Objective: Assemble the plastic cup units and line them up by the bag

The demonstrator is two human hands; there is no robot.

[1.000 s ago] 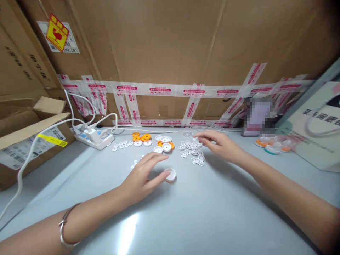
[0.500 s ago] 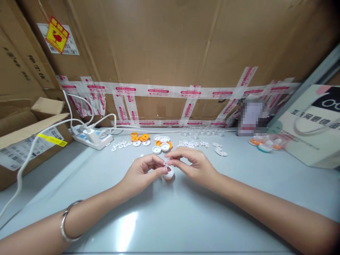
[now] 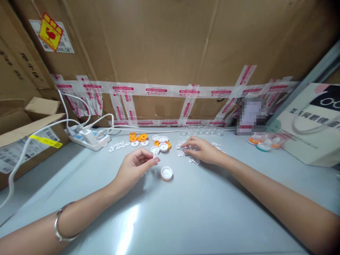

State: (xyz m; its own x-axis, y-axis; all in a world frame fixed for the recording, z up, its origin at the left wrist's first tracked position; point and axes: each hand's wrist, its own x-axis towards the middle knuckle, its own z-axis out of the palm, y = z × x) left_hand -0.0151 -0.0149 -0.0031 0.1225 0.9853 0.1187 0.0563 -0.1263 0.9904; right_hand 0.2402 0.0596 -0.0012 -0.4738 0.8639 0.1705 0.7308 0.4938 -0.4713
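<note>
2 hands that met over the white cap (image 3: 166, 173) half a second ago have come apart; the left hand (image 3: 134, 166) has lifted clear of it and now pinches a small clear plastic piece (image 3: 155, 154) between thumb and fingertips, held just above the tabletop (image 3: 186, 212); the right hand (image 3: 203, 151) has gone back toward the far edge and lies with loosely curled fingers on the scatter of small white lattice pieces (image 3: 191, 158), though whether it has closed on 1 of them I cannot tell; the cap sits alone near the middle of the tabletop, open side up, just beside the left hand and touching neither hand.

Judging from this, the hands are between pieces: 1 part is in the left hand's pinch, and the right seems to be fetching another from the scatter.

Toward the far edge lie the other white caps (image 3: 160, 144) and the orange rings (image 3: 140, 136), with a row of small white discs (image 3: 120, 145) to their left; a power strip (image 3: 89, 138) sits near the far left corner beside a cardboard box (image 3: 23, 141); a bracelet (image 3: 60, 226) circles the left wrist.
</note>
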